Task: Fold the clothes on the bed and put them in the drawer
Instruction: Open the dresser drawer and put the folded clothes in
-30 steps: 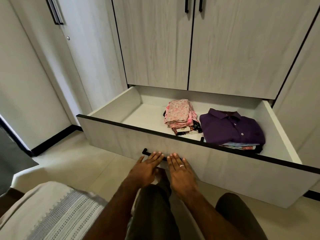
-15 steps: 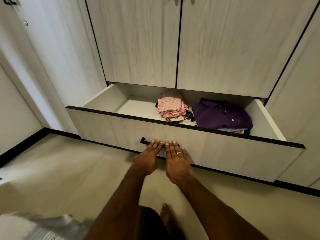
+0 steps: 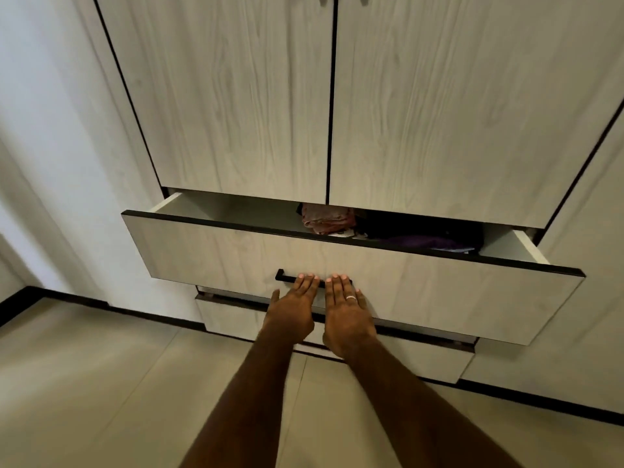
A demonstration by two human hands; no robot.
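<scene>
A home bedroom: a tall wood-grain wardrobe (image 3: pixel 337 96) with folded clothes (image 3: pixel 326 219) in its drawer (image 3: pixel 236 255).

A pale wood-grain wardrobe (image 3: pixel 371 96) with black seams fills twelve o'clock. A white wall (image 3: pixel 40 130) stands at nine o'clock, meeting a beige tiled floor (image 3: pixel 101 383) along a black skirting (image 3: pixel 20 304).

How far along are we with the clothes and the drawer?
Done: folded clothes sit inside the drawer, a pink stack beside a purple shirt. In hand: the left hand and right hand press flat on the drawer front at its handle. Left: a gap shows under the cupboard doors, so the drawer is not yet shut.
</scene>
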